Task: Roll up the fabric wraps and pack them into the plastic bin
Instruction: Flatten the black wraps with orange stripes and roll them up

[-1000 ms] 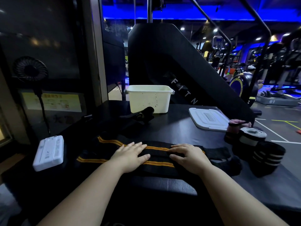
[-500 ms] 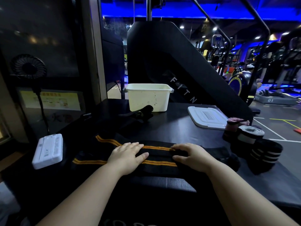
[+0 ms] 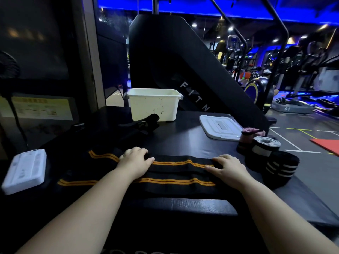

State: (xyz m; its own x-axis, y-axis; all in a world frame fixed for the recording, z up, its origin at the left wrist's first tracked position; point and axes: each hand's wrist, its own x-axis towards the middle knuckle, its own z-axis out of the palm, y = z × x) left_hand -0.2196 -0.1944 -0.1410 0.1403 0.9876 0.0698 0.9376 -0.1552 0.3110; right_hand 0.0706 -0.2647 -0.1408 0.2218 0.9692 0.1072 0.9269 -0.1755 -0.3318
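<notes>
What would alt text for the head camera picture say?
A bare left hand and right hand rest on a black wrap with orange stripes, flat on a dark table. A white bin stands behind, a lid and three rolled wraps at right.

left hand (image 3: 134,163) pressing striped wrap (image 3: 176,174) | right hand (image 3: 229,169) pinching its end — bin (image 3: 154,107) behind
</notes>
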